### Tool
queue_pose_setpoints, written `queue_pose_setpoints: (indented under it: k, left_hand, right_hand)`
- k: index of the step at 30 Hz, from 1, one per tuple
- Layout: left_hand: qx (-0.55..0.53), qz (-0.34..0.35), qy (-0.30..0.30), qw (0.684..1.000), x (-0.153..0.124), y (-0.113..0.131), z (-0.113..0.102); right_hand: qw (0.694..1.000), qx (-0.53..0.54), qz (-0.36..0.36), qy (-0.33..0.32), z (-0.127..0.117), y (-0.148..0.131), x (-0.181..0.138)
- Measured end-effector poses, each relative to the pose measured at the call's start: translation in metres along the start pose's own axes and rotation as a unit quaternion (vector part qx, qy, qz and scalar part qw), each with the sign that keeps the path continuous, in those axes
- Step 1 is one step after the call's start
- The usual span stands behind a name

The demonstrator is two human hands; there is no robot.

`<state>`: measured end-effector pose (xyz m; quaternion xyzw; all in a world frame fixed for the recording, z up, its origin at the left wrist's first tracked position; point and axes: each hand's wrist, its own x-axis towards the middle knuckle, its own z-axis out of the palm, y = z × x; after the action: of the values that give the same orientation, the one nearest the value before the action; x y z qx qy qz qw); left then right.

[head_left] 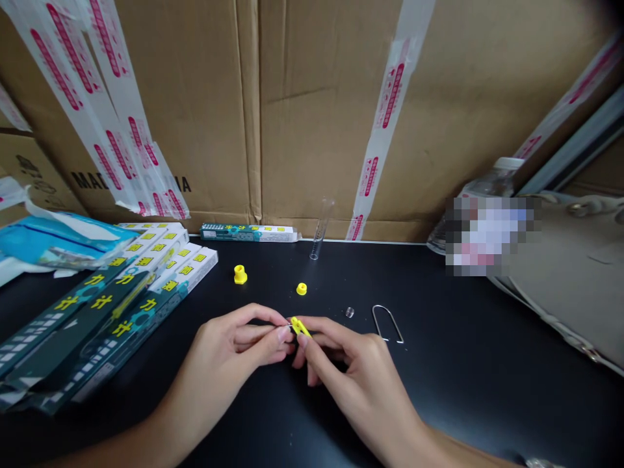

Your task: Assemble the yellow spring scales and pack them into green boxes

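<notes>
My left hand (pixel 238 348) and my right hand (pixel 341 357) meet over the black table (pixel 468 377), fingertips pinched together on a small yellow plastic piece (pixel 300 327). Both hands grip it, the left from the left side, the right from below and right. Beyond the hands lie a yellow cap-like part (pixel 240 274) and a smaller yellow ring (pixel 301 288). A tiny metal spring (pixel 349 312) and a bent U-shaped wire (pixel 387 323) rest just right of the hands. A clear plastic tube (pixel 321 231) leans against the cardboard at the back.
Several dark green and white boxes with yellow print (pixel 107 305) are stacked at the left, one more (pixel 248 233) lies at the back. Taped cardboard (pixel 302 110) walls off the rear. A blue packet (pixel 53 240) sits far left, a beige bag (pixel 565 279) and water bottle (pixel 492 185) at right.
</notes>
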<state>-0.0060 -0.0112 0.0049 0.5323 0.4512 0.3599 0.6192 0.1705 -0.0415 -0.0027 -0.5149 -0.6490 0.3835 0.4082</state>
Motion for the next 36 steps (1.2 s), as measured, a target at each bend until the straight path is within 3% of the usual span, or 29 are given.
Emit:
queue_pose_setpoints:
  k: [9, 24, 36]
  left_hand:
    - [0.031, 0.004, 0.029, 0.999, 0.0004, -0.0002, -0.0013]
    - [0.08, 0.019, 0.007, 0.997, -0.003, 0.0013, -0.0007]
    - [0.154, 0.055, 0.028, 0.986, -0.0041, -0.0035, -0.0021]
  right_hand:
    - [1.0, 0.009, 0.006, -0.007, 0.0, -0.0012, -0.0009]
    - [1.0, 0.016, -0.002, -0.007, 0.001, -0.0008, -0.0021]
    - [1.0, -0.002, -0.017, -0.015, 0.0018, 0.0005, -0.0037]
